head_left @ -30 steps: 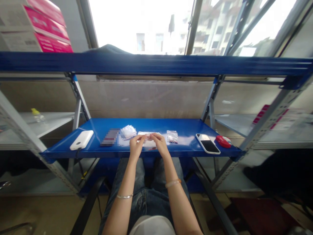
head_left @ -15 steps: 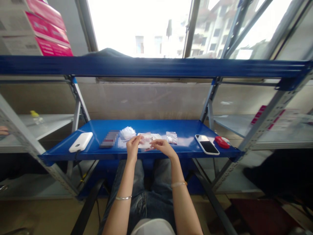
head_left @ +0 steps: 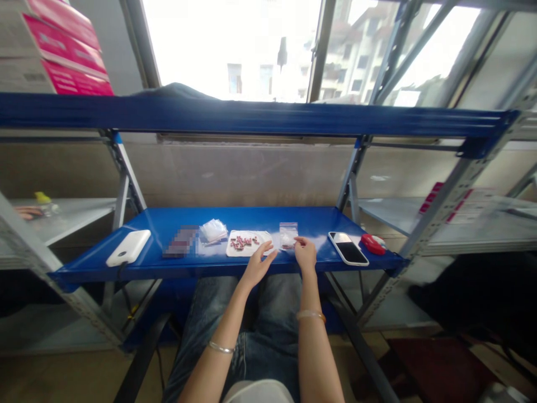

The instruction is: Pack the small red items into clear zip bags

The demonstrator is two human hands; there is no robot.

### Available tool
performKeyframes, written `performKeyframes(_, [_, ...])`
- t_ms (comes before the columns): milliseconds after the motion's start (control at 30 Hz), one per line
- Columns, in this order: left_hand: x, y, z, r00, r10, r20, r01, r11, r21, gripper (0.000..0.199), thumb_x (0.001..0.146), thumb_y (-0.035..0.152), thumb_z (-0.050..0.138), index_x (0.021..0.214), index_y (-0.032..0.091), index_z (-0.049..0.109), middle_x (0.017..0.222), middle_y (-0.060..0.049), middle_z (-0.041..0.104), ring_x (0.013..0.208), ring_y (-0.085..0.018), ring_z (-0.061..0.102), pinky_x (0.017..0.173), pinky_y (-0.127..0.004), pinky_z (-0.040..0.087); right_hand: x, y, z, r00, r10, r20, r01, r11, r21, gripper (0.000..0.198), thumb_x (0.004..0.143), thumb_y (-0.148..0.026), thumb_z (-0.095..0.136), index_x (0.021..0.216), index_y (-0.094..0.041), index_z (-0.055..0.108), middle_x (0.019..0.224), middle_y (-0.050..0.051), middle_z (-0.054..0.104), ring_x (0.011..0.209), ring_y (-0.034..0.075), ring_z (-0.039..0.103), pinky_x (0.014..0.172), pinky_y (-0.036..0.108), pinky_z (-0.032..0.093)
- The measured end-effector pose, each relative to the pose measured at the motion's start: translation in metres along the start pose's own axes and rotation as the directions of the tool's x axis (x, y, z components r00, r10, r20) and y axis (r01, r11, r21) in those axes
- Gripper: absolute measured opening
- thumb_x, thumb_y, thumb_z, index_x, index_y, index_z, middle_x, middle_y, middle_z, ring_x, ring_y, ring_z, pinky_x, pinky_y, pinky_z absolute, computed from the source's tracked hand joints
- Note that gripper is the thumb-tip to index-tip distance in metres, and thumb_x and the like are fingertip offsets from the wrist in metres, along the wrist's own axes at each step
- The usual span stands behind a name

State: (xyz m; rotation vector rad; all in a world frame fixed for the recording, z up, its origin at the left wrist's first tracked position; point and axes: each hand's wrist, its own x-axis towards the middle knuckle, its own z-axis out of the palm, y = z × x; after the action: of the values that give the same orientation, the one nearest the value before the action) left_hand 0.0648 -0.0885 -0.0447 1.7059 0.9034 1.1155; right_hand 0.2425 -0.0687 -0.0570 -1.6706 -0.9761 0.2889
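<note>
My left hand (head_left: 257, 265) is at the right front corner of a small white tray (head_left: 262, 236), thumb and fingers apart with nothing in them. On the tray lie several small red-and-white pieces (head_left: 242, 242), mostly towards its left side. To the right of the tray, a clear zip bag (head_left: 288, 232) lies on the blue bench, with small contents near its bottom. My right hand (head_left: 306, 254) is closed at the lower right edge of that bag, its fingertips pinching there. A pile of clear plastic bags (head_left: 213, 230) lies left of the tray.
A white device with a cable (head_left: 129, 248) and a blurred-out dark item (head_left: 181, 242) lie at the left. A phone (head_left: 348, 248) and a red-and-white object (head_left: 373, 244) are at the right. The blue upper shelf (head_left: 260, 116) crosses above the bench (head_left: 251, 215).
Both hands have moved right from over the tray, uncovering it and its red pieces. The bag they held between them is gone from there. My right hand is now at the right-hand bag.
</note>
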Motion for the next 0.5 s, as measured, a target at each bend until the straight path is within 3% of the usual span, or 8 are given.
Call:
performKeyframes(167, [-0.004,0.0,0.023,0.985,0.1,0.142,-0.145,0.924,0.354,0.045,0.085,0.042,0.049,0.123,0.017,0.055,0.129,-0.013,0.057,0.124,-0.023,0.049,0.106,-0.039,0.033,-0.001,0.005,-0.006,0.998,0.017,-0.059,-0.031,0.97,-0.243,0.039,0.073,-0.018,0.046,0.105,-0.013,0.068,0.092,0.012,0.07,0.091,0.026,0.061,0.081,0.034,0.043])
performKeyframes(300, [0.0,-0.004,0.043,0.986,0.037,0.16,-0.13,0.769,0.626,0.056,0.087,0.039,0.044,0.137,0.014,0.038,0.143,-0.017,0.04,0.137,-0.027,0.03,0.11,-0.049,0.019,-0.006,-0.001,-0.004,1.0,0.02,-0.023,-0.026,0.95,-0.311,0.039,0.075,-0.02,0.051,0.111,-0.016,0.065,0.095,0.009,0.07,0.098,0.028,0.058,0.085,0.036,0.039])
performKeyframes(400, [0.005,-0.005,0.053,0.987,-0.018,0.158,-0.099,0.706,0.701,0.061,0.087,0.035,0.041,0.142,0.011,0.027,0.146,-0.018,0.034,0.139,-0.027,0.022,0.111,-0.051,0.015,-0.009,-0.004,-0.003,0.999,0.022,-0.033,-0.032,0.943,-0.332,0.038,0.075,-0.024,0.056,0.112,-0.018,0.064,0.094,0.007,0.07,0.1,0.028,0.057,0.086,0.036,0.038])
performKeyframes(500, [0.01,-0.002,0.057,0.987,-0.038,0.157,-0.086,0.697,0.711,0.063,0.086,0.031,0.042,0.143,0.011,0.025,0.147,-0.017,0.033,0.139,-0.027,0.022,0.11,-0.051,0.015,-0.011,-0.005,-0.003,0.998,0.025,-0.05,-0.04,0.938,-0.344,0.037,0.074,-0.026,0.059,0.11,-0.018,0.065,0.096,0.007,0.069,0.099,0.027,0.057,0.085,0.035,0.038])
